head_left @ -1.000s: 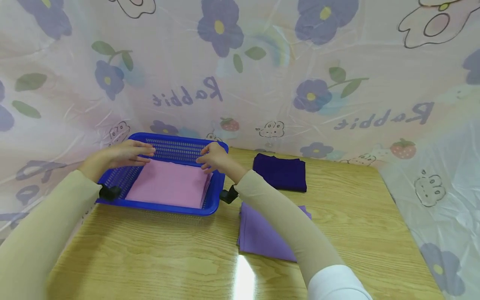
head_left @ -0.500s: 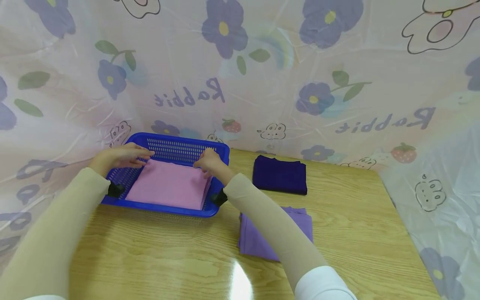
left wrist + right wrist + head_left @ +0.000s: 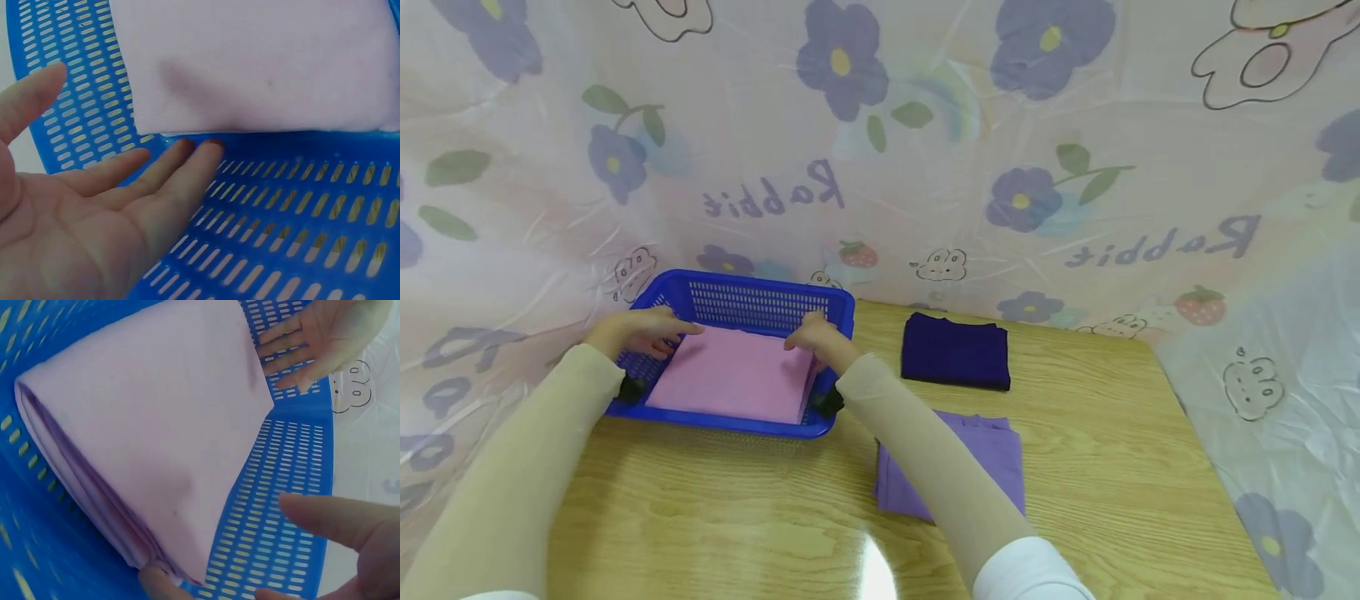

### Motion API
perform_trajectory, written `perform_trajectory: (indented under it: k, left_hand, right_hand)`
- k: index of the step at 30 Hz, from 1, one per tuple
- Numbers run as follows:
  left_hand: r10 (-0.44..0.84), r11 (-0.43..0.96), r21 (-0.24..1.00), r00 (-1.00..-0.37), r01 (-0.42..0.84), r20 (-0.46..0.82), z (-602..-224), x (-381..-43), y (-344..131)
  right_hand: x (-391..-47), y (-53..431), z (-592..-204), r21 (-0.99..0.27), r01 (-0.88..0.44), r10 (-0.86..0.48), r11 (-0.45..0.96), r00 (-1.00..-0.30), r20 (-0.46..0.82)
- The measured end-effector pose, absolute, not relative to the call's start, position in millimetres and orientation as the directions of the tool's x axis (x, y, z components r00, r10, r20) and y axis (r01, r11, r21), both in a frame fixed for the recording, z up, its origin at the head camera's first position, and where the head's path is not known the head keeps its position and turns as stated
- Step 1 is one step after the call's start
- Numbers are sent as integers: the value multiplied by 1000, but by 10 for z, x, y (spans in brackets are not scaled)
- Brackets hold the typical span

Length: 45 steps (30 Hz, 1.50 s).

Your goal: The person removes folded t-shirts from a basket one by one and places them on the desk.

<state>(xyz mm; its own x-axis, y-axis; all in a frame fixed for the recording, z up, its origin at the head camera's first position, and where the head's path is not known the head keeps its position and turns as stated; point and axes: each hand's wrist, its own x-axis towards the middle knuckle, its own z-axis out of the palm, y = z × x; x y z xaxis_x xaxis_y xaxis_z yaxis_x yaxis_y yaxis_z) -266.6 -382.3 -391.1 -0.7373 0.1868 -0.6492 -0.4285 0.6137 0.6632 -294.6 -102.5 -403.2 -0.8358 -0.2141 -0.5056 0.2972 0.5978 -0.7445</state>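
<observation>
A folded pink cloth (image 3: 737,375) lies inside a blue plastic basket (image 3: 715,422) with slotted walls. My left hand (image 3: 643,327) is down at the cloth's left side. In the left wrist view its fingers (image 3: 181,175) are extended, fingertips right at the cloth's lower edge, thumb raised apart. My right hand (image 3: 820,335) is at the cloth's right side, near the back corner. The right wrist view shows its thumb (image 3: 325,515) spread wide and one fingertip (image 3: 159,584) at the layered corner of the cloth (image 3: 144,425); the rest of that hand is mostly out of frame.
To the basket's right, a folded dark navy cloth (image 3: 955,350) lies toward the back of the wooden table (image 3: 1112,467). Nearer lies a folded purple cloth (image 3: 985,458), partly covered by my right forearm. A patterned sheet (image 3: 887,167) hangs behind the table.
Both hands have lowered from above the basket to the two sides of the pink cloth. The basket and the other cloths stay where they were.
</observation>
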Motion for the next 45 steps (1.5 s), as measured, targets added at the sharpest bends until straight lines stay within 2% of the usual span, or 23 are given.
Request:
perform_trajectory:
  k: [7, 19, 29, 45]
  left_hand:
    - [151, 633, 619, -710, -466, -688, -3955, -2644, -3840]
    - [137, 689, 572, -695, -445, -706, -3979, -2657, -3827]
    - [141, 679, 558, -661, -477, -737, -4012, -2648, -3800]
    - [175, 637, 581, -638, -507, -750, -4107, -2632, -3828]
  right_hand:
    - [-2917, -1010, -4108, -743, 269, -269, 613, -813, -516]
    - [-2923, -993, -4193, -701, 203, -321, 683, -779, -538]
    - [-2889, -984, -4198, -720, 200, -340, 665, -776, -531]
    - [-2908, -1012, -4307, -758, 338, -291, 558, -775, -560]
